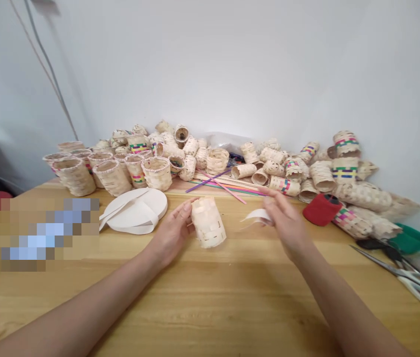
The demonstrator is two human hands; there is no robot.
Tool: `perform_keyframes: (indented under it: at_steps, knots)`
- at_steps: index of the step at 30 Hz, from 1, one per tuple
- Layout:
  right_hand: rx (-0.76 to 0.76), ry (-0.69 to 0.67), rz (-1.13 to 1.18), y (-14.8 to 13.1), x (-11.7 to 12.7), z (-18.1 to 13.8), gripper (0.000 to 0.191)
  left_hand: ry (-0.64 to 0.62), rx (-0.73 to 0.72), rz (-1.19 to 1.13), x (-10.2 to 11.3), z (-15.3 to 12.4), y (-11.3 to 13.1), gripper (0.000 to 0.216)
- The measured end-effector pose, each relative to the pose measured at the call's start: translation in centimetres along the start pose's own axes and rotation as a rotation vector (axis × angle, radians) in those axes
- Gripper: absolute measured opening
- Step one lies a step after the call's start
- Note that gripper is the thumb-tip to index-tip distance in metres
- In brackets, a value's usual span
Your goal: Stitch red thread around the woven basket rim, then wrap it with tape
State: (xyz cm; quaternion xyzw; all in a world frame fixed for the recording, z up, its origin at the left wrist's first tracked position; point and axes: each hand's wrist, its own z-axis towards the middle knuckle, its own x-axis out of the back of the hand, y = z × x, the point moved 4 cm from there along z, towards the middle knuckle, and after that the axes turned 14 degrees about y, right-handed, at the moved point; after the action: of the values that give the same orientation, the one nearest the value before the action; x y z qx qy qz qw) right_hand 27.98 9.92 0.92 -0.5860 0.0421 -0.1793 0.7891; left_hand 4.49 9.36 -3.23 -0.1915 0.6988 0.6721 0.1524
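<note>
A small pale woven basket [210, 223] is held over the middle of the wooden table, tilted a little. My left hand [178, 225] is closed on its left side, with the thumb near the upper edge and the other fingers partly hidden behind it. To the right and apart from the basket, my right hand [282, 218] pinches a short white strip [257, 214] that curls out to the left. A flat roll of white tape [153, 203] lies just left of my left hand, its loose end folded on top.
Finished-looking woven baskets [113, 177] stand at the back left. Many more lie piled along the wall. Coloured strips [224, 184] lie between the piles. On the right are a red piece [321, 209], a green piece [412, 239] and scissors [399, 272]. A pixelated patch covers the left side.
</note>
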Motion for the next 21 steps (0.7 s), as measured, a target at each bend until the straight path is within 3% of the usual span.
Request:
perform_keyframes:
  at_steps: [2,4,6,8,11,13,16,21]
  knots:
    - [0.137,0.186,-0.079,-0.1,1.7,1.0,0.04,-0.002,0.003,-0.019,0.0,-0.2,0.2,0.036]
    - [0.268,0.249,-0.23,-0.4,2.2,1.2,0.029,0.01,0.01,-0.016,-0.1,-0.4,0.2,0.035]
    - [0.301,0.11,-0.362,-0.5,1.2,0.7,0.024,0.022,0.016,0.006,-0.2,-0.6,0.0,0.036]
    - [0.243,-0.157,-0.372,-0.3,-0.8,-0.5,0.026,0.016,0.016,0.034,-0.3,-0.8,-0.1,0.037]
    - [0.142,-0.52,-0.191,-0.3,-3.5,-2.7,0.033,-0.004,0.009,0.07,-0.5,-1.1,-0.1,0.039]
    - [0.105,-0.668,-0.077,-0.3,-4.6,-3.8,0.04,0.001,-0.003,0.107,-0.7,-1.3,-0.1,0.043]
    - [0.049,-0.742,-0.005,0.2,-5.3,-4.5,0.047,0.012,-0.024,0.182,-0.9,-1.6,0.1,0.051]
    - [-0.055,-0.695,0.054,0.8,-5.3,-4.3,0.055,-0.055,-0.09,0.245,-1.5,-2.1,0.7,0.067]
